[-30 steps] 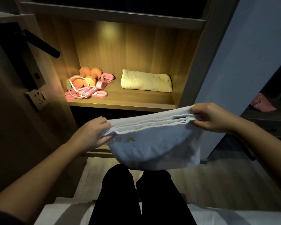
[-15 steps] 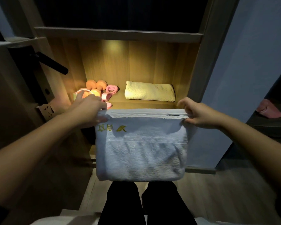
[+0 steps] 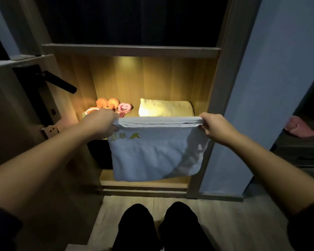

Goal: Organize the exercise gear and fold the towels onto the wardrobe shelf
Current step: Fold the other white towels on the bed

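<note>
Moved: white towel is higher and nearer the shelf vs 0.5 s ago, hanging in front of it.
L hand: fingers pinch top-left corner.
R hand: fingers pinch top-right corner.
On shelf: yellow towel folded, right; orange dumbbells left.

Your white towel carries yellow-green embroidery. You also see a pale yellow towel, orange dumbbells, a pink heart-shaped ring, a black door handle and the tan wood-grain wardrobe.

Home bedroom: lit wooden wardrobe shelf (yellow towel stored), door handle, wood floor.
</note>
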